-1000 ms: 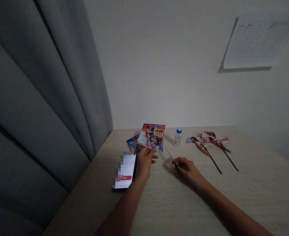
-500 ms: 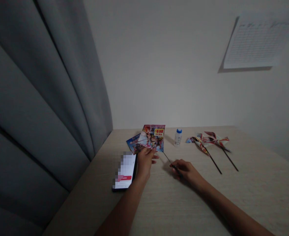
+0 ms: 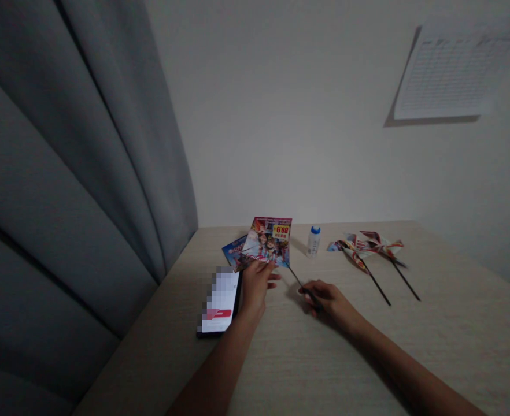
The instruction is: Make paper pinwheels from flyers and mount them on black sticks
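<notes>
Your left hand (image 3: 255, 286) pinches the near edge of a glossy printed flyer (image 3: 269, 241). Your right hand (image 3: 324, 297) is curled around a slim, dark-handled tool (image 3: 296, 277), its tip at the flyer's near right corner. The flyer overlaps a blue printed sheet (image 3: 233, 250); a phone (image 3: 222, 303) lies against your left wrist. Beyond, on the wood-grain table (image 3: 281, 364), stand a blue-capped bottle (image 3: 313, 242) and, lying right of it, two folded-paper pinwheels (image 3: 354, 254) on dark sticks.

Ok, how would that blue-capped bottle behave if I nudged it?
The bottle stands upright and looks tall for its narrow base, so a high push would probably tip it. Its rounded sides suggest it could roll once down. It looks small, so likely light.
</notes>
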The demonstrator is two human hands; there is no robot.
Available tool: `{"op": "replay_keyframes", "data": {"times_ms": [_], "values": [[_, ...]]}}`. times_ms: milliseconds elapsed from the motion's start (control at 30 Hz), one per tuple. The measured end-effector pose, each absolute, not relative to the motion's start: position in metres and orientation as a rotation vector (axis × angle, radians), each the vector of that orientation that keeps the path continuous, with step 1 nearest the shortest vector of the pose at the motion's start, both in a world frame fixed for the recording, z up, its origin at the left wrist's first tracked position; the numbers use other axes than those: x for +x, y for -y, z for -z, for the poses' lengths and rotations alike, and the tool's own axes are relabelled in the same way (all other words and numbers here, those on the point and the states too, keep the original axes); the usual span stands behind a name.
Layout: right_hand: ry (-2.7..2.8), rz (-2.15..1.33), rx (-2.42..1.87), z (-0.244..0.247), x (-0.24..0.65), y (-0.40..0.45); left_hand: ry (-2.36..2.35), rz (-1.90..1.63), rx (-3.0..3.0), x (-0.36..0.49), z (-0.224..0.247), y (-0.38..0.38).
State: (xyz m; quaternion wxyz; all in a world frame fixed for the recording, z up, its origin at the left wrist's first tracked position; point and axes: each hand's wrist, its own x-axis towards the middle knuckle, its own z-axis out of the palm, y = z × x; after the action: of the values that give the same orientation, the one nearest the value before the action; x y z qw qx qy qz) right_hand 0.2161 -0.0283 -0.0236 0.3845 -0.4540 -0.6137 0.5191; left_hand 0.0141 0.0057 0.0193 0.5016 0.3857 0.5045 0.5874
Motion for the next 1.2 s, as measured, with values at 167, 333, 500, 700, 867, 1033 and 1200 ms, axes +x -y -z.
{"op": "replay_keyframes", "data": {"times_ms": [167,333,500,700,867,1033,1200], "values": [[1.548,-1.365,-1.104,0.021,0.216,0.028,-1.212,-1.426,0.906,0.017,-0.018,-0.004],[1.517,-1.395,-1.075,0.017,0.214,0.029,-1.208,-1.421,0.887,0.018,-0.019,-0.003],[1.492,-1.413,-1.074,0.022,0.216,0.027,-1.213,-1.411,0.882,0.018,-0.019,-0.004],[1.495,-1.411,-1.077,0.022,0.216,0.028,-1.226,-1.406,0.889,0.017,-0.020,-0.004],[1.511,-1.402,-1.101,0.012,0.214,0.031,-1.223,-1.413,0.881,0.017,-0.021,-0.003],[1.507,-1.405,-1.083,0.014,0.214,0.030,-1.217,-1.424,0.876,0.017,-0.020,-0.004],[1.476,-1.411,-1.080,0.024,0.215,0.027,-1.213,-1.424,0.880,0.017,-0.018,-0.005]]}}
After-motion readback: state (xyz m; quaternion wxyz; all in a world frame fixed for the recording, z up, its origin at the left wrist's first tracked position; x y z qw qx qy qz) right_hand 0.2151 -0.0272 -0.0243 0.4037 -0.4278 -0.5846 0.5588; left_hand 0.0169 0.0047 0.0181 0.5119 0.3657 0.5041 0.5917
